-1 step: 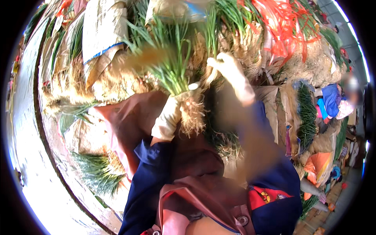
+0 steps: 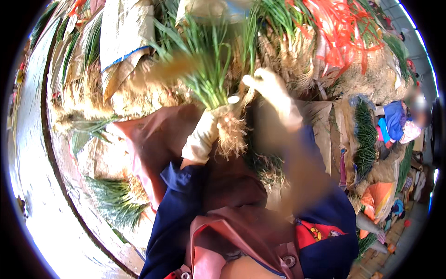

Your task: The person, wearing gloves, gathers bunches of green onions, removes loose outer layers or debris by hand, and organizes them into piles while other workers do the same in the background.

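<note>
A white glove covers my left hand (image 2: 203, 136), closed around a thick bunch of green onions (image 2: 210, 90). Their leaves point up and away, and the pale, tangled roots hang out below the fist. To the right, my right hand (image 2: 274, 92), gloved too, has its fingers pinched at a thin green onion stalk (image 2: 251, 52), with a few roots dangling under the fingertips. A small white round spot shows at the top of the left fist; I cannot tell what it is. Brown blurs hide part of my right forearm and some leaves.
Rows of green onions with roots (image 2: 283, 53) lie at the back. Red plastic strips (image 2: 337, 32) are heaped at the far right, and a pale sack (image 2: 125, 32) at the far left. A brown apron (image 2: 162, 128) covers my lap. Another onion bundle (image 2: 114, 200) lies at left.
The view has shifted slightly. My right hand has come a little down and closer to the bunch; the left still grips it.
</note>
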Demonstrator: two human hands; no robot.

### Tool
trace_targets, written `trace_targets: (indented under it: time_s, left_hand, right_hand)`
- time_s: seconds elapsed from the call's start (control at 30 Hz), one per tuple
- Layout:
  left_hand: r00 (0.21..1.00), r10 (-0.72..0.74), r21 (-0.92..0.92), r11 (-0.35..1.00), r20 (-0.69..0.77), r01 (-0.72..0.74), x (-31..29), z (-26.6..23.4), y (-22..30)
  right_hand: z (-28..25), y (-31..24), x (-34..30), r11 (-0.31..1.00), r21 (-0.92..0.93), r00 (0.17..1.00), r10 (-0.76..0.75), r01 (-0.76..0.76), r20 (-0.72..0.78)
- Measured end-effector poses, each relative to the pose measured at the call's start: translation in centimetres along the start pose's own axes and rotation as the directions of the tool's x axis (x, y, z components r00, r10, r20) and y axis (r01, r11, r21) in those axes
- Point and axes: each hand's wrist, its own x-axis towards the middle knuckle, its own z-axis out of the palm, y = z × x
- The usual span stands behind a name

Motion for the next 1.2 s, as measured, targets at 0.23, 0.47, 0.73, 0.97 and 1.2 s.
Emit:
trace_targets:
  time_s: [0.23, 0.47, 0.73, 0.97, 1.2]
  left_hand:
    - [0.996, -0.064, 0.032, 0.998, 0.062, 0.062, -0.1, 0.1, 0.4]
    - [0.981, -0.168, -0.246, 0.951, 0.102, 0.188, 0.5, -2.2, -0.5]
    - [0.995, -0.075, 0.294, 0.951, -0.072, 0.093, -0.6, -1.5, -0.3]
    - [0.995, -0.015, 0.015, 1.000, 0.098, 0.014, -0.3, -0.9, -0.2]
    - [0.978, -0.076, -0.061, 0.994, 0.197, 0.089, -3.0, -5.0, 2.4]
  right_hand:
    - [4.6, 0.5, -2.0, 0.129, 0.896, 0.894, -0.097, -0.425, 0.438]
    - [6.6, 1.6, -1.2, 0.464, 0.877, 0.978, 0.091, 0.125, -0.188]
    - [6.2, -1.0, 1.0, 0.955, 0.119, 0.954, 0.252, -0.272, 0.160]
    - [5.4, -1.6, -0.7, 0.324, 0.888, 0.945, 0.130, -0.325, 0.299]
    - [6.4, 1.3, -0.8, 0.266, 0.946, 0.956, 0.269, -0.188, 0.114]
